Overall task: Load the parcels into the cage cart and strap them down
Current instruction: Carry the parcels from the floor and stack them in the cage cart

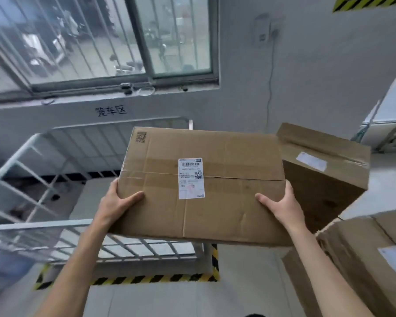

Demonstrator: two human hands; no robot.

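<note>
I hold a large flat cardboard parcel (226, 179) with a white shipping label in front of me, in the air. My left hand (118, 203) grips its left edge, thumb on top. My right hand (281, 204) grips its right edge the same way. The grey metal cage cart (62, 161) stands to the left and below the parcel, its near rail under the parcel's front edge. I see no parcels inside the visible part of the cart.
Two more cardboard parcels sit at the right: a tall one (325, 170) behind and another (364, 259) close by. Yellow-black floor tape (151, 279) marks the cart's bay. A barred window (96, 42) and grey wall lie ahead.
</note>
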